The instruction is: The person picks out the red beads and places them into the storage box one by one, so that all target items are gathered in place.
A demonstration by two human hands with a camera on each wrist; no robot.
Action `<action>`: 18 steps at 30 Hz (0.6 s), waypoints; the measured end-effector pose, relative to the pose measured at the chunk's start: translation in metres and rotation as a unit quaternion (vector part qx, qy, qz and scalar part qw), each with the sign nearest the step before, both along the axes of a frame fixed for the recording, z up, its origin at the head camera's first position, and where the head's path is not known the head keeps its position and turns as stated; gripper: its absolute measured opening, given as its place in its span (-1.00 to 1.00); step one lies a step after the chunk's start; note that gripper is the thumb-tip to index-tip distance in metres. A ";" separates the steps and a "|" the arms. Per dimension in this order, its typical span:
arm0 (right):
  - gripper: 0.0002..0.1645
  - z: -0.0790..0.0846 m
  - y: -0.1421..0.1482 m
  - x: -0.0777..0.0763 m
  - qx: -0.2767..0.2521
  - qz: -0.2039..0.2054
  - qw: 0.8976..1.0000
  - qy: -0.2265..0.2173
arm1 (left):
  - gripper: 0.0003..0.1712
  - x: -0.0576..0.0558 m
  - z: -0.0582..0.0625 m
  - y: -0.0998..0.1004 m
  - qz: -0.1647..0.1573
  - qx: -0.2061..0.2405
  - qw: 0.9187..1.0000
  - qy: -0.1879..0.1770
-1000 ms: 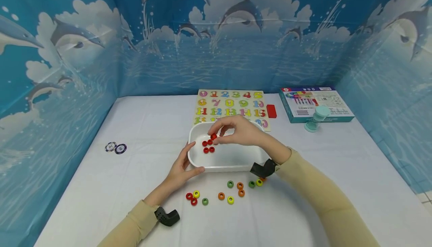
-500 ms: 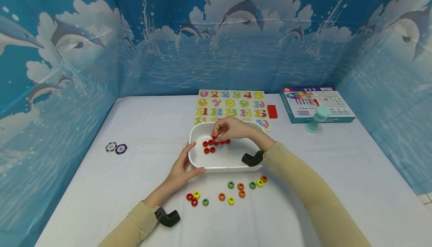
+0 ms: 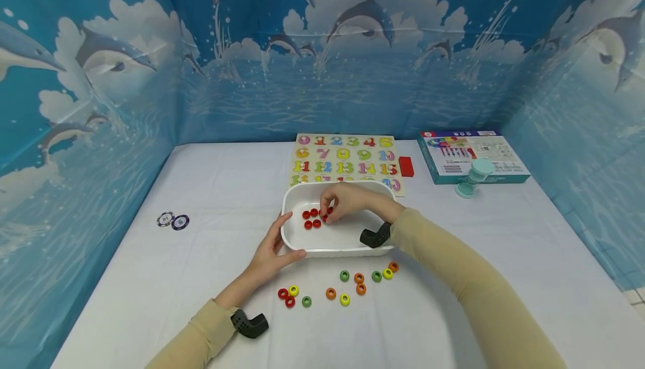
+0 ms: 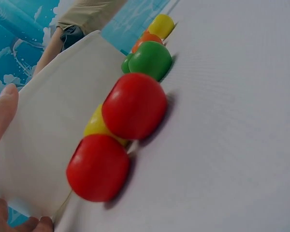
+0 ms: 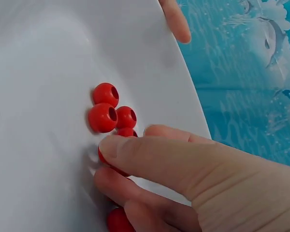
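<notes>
My left hand (image 3: 264, 260) holds the left end of a white tray (image 3: 342, 253), thumb along the near wall and fingers at the left rim. Inside the tray, my right hand (image 3: 347, 200) pinches a red bead (image 5: 102, 154) between thumb and fingers, low over the tray floor. Beside it sit several red beads (image 3: 308, 225) in two short rows; the hand hides some of them in the head view. In the right wrist view, another red bead (image 5: 119, 221) shows below the fingers.
Before the tray lie loose red beads (image 3: 289, 302), green beads (image 3: 345, 275), orange beads (image 3: 330, 293) and yellow beads (image 3: 345, 299). Behind it is a number board (image 3: 344, 156) with a red block (image 3: 406, 166). A box (image 3: 473, 156), a mint-coloured object (image 3: 478, 170) and two chips (image 3: 173, 221) lie farther out.
My right hand has shifted right and lowered toward the front row with a red bead in its fingertips. It now covers beads that showed half a second ago. The left hand stays put.
</notes>
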State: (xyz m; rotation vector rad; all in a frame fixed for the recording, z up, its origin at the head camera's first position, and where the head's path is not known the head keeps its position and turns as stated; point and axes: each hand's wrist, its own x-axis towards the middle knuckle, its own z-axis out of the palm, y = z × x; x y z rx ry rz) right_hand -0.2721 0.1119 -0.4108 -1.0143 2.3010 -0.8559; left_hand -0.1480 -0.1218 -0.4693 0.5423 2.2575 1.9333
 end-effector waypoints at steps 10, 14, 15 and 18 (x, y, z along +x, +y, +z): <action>-0.83 0.003 -0.001 0.000 -0.007 0.014 1.000 -0.020 | -0.02 -0.001 -0.001 0.000 0.003 0.000 1.000 0.007; -0.79 0.022 0.000 0.004 -0.025 -0.005 0.999 -0.030 | -0.02 -0.001 -0.001 0.000 0.005 0.001 1.000 0.007; -0.78 0.028 0.000 0.007 -0.033 -0.007 0.999 -0.028 | -0.02 -0.001 -0.001 0.000 0.005 0.001 1.000 0.008; -0.77 0.045 0.000 0.020 -0.065 -0.002 0.998 -0.006 | -0.03 -0.001 0.000 0.000 0.003 -0.002 1.000 0.006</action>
